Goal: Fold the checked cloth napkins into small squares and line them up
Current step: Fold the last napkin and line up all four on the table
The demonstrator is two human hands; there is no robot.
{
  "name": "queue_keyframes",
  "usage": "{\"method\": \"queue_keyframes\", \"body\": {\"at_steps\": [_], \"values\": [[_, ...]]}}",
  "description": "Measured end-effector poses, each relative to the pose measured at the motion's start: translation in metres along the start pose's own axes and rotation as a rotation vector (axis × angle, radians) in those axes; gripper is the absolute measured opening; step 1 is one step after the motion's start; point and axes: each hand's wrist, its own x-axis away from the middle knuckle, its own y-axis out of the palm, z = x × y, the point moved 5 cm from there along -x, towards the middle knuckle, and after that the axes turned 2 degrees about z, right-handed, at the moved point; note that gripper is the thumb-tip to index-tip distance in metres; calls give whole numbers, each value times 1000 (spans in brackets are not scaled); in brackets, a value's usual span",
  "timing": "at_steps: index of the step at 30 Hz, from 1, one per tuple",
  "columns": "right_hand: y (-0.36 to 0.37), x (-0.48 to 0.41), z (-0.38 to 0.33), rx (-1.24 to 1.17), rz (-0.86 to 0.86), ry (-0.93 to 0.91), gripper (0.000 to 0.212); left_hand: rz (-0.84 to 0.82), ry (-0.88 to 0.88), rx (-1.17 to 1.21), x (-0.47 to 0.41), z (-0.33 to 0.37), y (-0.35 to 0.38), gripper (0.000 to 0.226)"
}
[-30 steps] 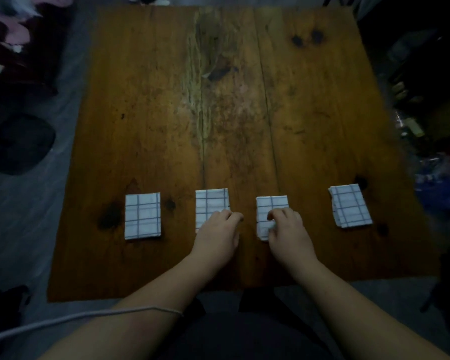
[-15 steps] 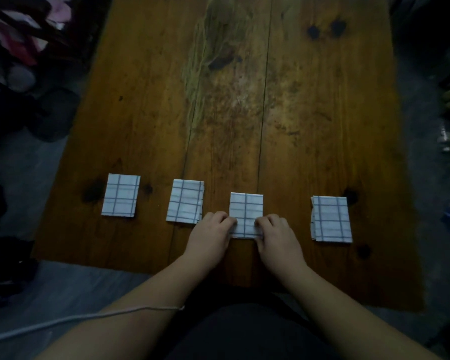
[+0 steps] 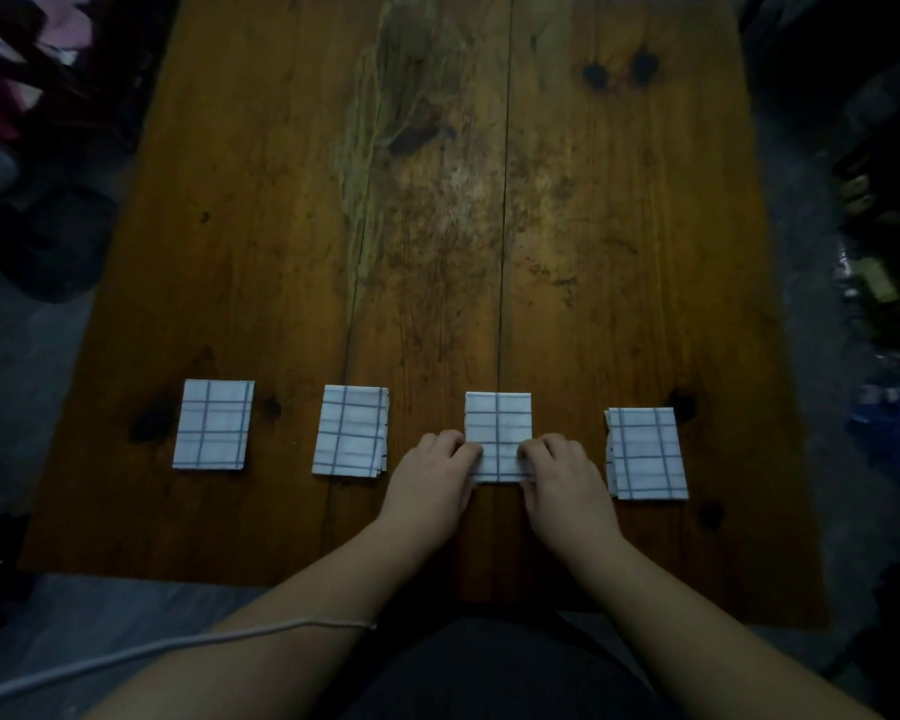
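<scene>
Now the left hand (image 3: 430, 478) and the right hand (image 3: 565, 480), fingers curled, pinch the near corners of a small folded white cloth napkin with grey checks (image 3: 498, 423), lying flat toward the near edge of the brown wooden table (image 3: 437, 226). In the same row, spaced apart, lie a leftmost folded napkin (image 3: 213, 424), a second folded napkin (image 3: 350, 431) just left of the hands, and a rightmost folded napkin (image 3: 645, 452).

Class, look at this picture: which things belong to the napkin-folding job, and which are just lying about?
Job: far-left napkin, second napkin, third napkin held by left hand and right hand, far-right napkin.
Lying about: white cable over the left forearm, floor clutter at left.
</scene>
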Motion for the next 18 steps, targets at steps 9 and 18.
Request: {"method": "queue_keyframes", "body": {"at_steps": [9,18], "values": [[-1,2,1,5,-4,19,32,14,26,12,-3,0,1,40],[-18,10,15,-57,25,78,46,40,34,46,4,12,-8,46]]}}
